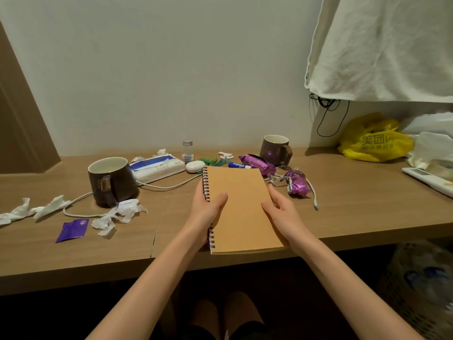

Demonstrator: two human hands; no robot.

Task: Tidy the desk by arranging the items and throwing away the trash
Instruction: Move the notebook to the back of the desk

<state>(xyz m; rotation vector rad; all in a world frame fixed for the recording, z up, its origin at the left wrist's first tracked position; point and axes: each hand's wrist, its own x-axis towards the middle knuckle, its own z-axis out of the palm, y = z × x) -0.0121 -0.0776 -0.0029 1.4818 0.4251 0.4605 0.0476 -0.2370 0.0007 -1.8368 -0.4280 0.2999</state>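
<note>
With my left hand (208,204) gripping the spiral edge and my right hand (282,208) gripping the other side, I hold the notebook (239,204) over the table's (343,204) near edge and should lay it flat, clear of the wrappers (297,182).

"Vaseline" on lip-balm stick (239,165); "Nice" on mug (111,182).

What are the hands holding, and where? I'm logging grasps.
Both hold the tan spiral-bound notebook: left hand has its grip on the spiral edge, right hand on the opposite edge.
</note>
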